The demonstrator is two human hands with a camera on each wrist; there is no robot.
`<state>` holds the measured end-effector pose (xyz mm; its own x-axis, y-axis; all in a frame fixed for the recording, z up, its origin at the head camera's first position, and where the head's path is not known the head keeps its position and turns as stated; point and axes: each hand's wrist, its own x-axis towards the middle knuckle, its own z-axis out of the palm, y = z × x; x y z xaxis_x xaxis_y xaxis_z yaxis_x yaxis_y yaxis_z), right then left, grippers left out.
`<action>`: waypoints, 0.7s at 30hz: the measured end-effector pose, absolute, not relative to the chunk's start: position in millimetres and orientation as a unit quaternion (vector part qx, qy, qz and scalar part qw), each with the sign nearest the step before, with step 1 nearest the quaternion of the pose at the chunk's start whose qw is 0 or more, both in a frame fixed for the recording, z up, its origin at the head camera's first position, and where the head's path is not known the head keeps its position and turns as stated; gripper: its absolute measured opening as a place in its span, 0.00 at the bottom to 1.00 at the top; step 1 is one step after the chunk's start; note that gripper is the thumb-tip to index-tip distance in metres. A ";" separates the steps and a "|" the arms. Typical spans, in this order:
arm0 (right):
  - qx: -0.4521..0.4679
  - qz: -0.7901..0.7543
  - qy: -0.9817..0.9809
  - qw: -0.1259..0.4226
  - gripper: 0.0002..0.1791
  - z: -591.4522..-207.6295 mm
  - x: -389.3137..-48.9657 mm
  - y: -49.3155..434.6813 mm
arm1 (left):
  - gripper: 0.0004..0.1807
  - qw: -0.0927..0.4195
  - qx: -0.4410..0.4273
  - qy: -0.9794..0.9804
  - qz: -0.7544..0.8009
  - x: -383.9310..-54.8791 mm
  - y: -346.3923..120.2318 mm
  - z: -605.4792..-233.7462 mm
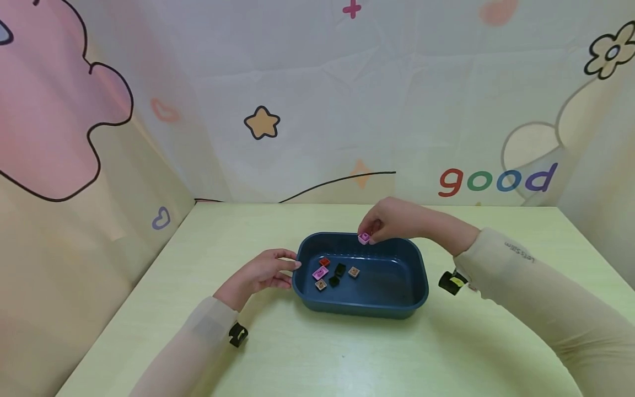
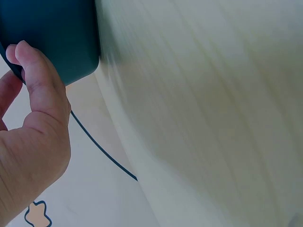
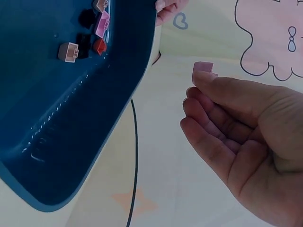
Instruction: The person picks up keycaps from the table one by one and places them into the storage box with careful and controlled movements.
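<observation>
In the head view my right hand (image 1: 396, 221) is over the back rim of a dark blue rectangular basin (image 1: 392, 281). Thumb and finger pinch a small pink block (image 1: 364, 238), which also shows at the thumb tip in the right wrist view (image 3: 203, 66). My left hand (image 1: 270, 270) grips the basin's left rim, its fingers straddling the wall in the left wrist view. Several small blocks lie in the basin's left half: a red one (image 1: 324, 262), a pink one (image 1: 320, 273), two black ones (image 1: 339, 269) and two beige ones (image 1: 354, 272).
The basin stands on a pale yellow-green table (image 1: 317, 353). Behind the table hangs a printed cloth (image 1: 317, 138), with more cloth along both sides. Small black cameras (image 1: 238, 334) are worn at both wrists.
</observation>
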<state>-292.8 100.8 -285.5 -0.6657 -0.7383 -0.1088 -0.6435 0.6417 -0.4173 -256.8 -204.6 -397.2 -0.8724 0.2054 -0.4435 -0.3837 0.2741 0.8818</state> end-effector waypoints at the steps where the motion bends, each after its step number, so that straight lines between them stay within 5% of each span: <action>1: -0.388 -0.175 0.894 0.138 0.12 -286.9 -293.5 99.5 | 0.17 0.246 -0.058 0.760 0.599 -256.8 -204.5 -397.0; 21: -0.436 -0.151 0.866 0.191 0.11 -309.6 -302.8 72.7 | 0.17 0.244 -0.073 0.765 0.592 -257.6 -203.7 -397.8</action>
<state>-302.8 72.7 -309.6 -0.5463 -0.8137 -0.1987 -0.6988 0.5735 -0.4275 -257.6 -203.7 -397.8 -0.8708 0.1773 -0.4586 -0.3996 0.2883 0.8702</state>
